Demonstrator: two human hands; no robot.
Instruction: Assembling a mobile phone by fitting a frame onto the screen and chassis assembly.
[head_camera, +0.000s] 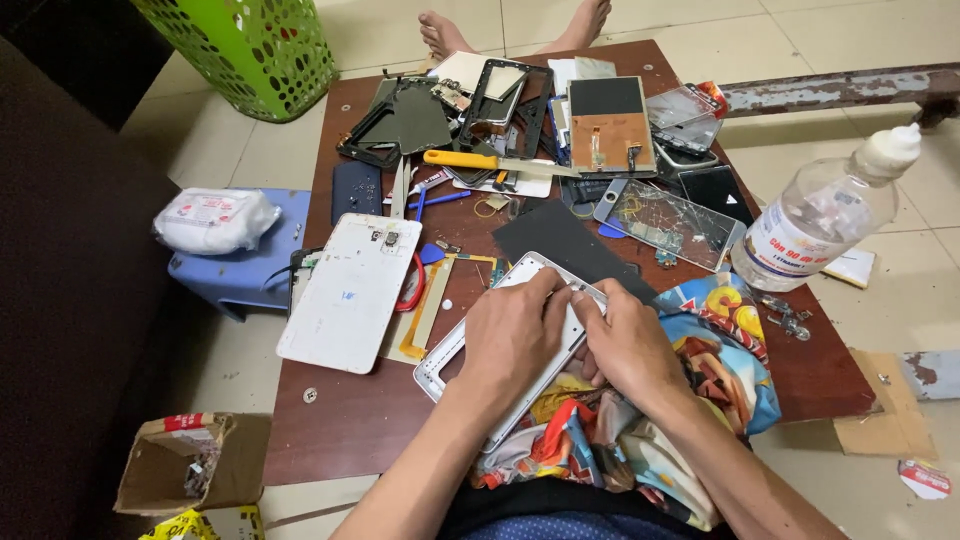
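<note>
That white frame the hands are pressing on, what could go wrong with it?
The white frame is thin, and both the left hand and right hand press on it, so it might bend or crack. The clear bottle stands close to the table's edge; an elbow bump could tip it. The cracked glass panel lies just beyond the hands and could cut a finger.

Light was even and fairly bright overhead; the fingers cast only soft shadows. Glare lay on the cracked glass panel beyond them. Frame edges bowed slightly; focus stayed sharp.
</note>
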